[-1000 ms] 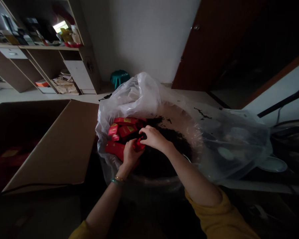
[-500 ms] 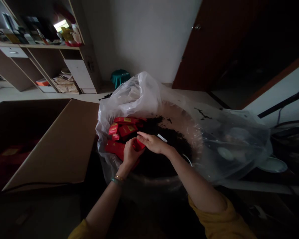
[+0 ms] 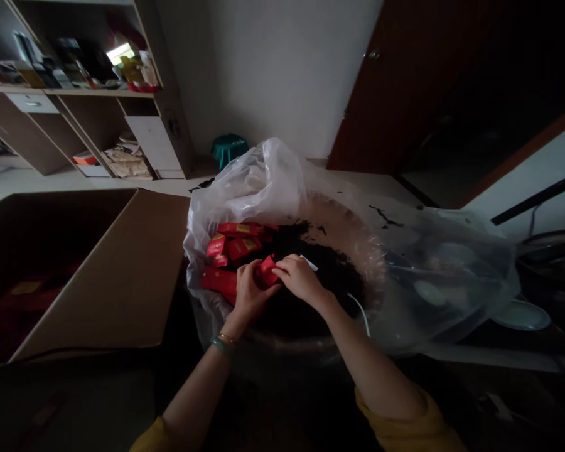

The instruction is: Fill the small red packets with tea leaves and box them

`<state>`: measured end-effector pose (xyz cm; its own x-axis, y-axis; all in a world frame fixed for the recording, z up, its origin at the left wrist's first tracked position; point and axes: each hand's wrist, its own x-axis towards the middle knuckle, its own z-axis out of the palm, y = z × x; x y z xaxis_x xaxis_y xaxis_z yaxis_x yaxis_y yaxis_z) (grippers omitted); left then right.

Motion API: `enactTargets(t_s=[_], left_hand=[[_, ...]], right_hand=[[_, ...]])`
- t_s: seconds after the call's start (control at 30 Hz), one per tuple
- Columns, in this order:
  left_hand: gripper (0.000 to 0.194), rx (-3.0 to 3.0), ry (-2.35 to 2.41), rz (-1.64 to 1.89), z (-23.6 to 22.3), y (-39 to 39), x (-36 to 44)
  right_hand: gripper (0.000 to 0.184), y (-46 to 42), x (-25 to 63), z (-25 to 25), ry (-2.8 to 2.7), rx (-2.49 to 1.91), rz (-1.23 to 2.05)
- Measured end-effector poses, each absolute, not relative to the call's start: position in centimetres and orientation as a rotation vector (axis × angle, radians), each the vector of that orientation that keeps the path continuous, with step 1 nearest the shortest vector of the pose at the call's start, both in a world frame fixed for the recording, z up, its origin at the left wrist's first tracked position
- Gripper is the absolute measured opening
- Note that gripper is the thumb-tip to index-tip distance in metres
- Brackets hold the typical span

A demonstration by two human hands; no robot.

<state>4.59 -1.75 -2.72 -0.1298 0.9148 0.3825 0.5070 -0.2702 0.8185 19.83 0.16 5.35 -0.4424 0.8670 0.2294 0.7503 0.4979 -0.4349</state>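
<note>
My left hand (image 3: pixel 249 294) is wrapped around a small red paper box (image 3: pixel 265 272) held over the lined tub. From the other side, my right hand (image 3: pixel 300 277) pinches the box's top edge. Under both hands lies a heap of dark, dry loose leaves (image 3: pixel 329 263), which look like tea. Several red boxes with gold labels (image 3: pixel 241 247) are piled on the heap's left side, and a longer red box (image 3: pixel 216 279) lies by my left hand. A flat white piece (image 3: pixel 309 262) rests on the leaves behind my right hand, which partly covers it.
A clear plastic bag (image 3: pixel 273 169) lines the tub and spreads right over the floor. An open cardboard box (image 3: pixel 108 270) with red packs inside stands at left. Behind are a shelf unit (image 3: pixel 145 138), a green-covered bin (image 3: pixel 229 149) and a brown door (image 3: pixel 358 113).
My right hand has shifted from lying over the red box's opening to pinching its top edge. More of the box shows now. The view has shifted slightly.
</note>
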Motion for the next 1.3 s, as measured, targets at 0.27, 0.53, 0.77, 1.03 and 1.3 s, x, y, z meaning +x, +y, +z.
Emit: enactTargets(t_s=[0.27,0.53,0.77,1.03,1.3], left_hand=[[0.043,1.428,1.355,1.128,-2.4,-1.5,4.5],[0.064,1.079,1.038,0.947,-0.7,-2.2,4.7],[0.055,1.004,0.901,0.879,-0.1,-2.6,4.3],[0.048,1.043,0.903,0.896,-0.2,-2.5,4.4],[0.05,1.08,0.959,1.005,-0.5,-2.4,4.4]], right_hand=[[0.008,0.8,23.3,6.1,-2.155,-1.282,0.587],[0.017,0.5,20.9,5.0,-2.189,-1.172,0.63],[0.017,0.3,20.9,4.6,-1.975,-1.194,0.494],[0.029,0.1,19.6,4.2,-1.728,-1.086,0.582],[0.027,-0.5,20.0,3.4,-1.631,-1.247,0.834]])
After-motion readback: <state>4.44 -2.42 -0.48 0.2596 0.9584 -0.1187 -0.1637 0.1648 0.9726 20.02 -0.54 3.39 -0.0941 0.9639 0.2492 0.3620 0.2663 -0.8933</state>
